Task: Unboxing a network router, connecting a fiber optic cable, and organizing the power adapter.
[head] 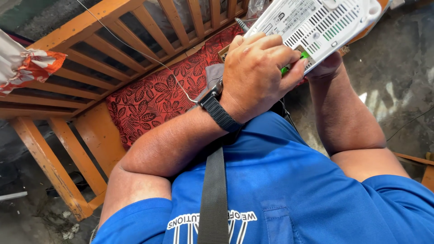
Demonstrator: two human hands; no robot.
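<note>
I see a white plastic router [316, 22] at the top of the frame, right of centre, turned so its flat underside faces me: rows of narrow vent slots run across it, a pale label sits near its left end, and its corners are rounded. Its right end runs out past the top edge of the picture. A small green plug [294, 63] shows at the router's lower edge, bright against the white, mostly covered by fingers. My left hand [257, 77] lies in the upper middle of the frame, back of the hand toward me, fingers curled narrow and pinched on the green plug right where it meets the router's edge; the knuckles overlap the router's lower left part. A black watch [217, 108] wraps that wrist. My right hand [325, 68] is below the router, mostly hidden by it; the router seems to rest on it, but I cannot tell how its fingers are set. Both forearms rise from the blue shirt [294, 180] filling the bottom of the frame, with a dark strap [214, 190] crossing it. To the left stands a wooden bench [90, 54] with slatted back, and a red leaf-patterned cushion [153, 99] lies on its seat, a thin white wire [149, 58] trailing across it.
</note>
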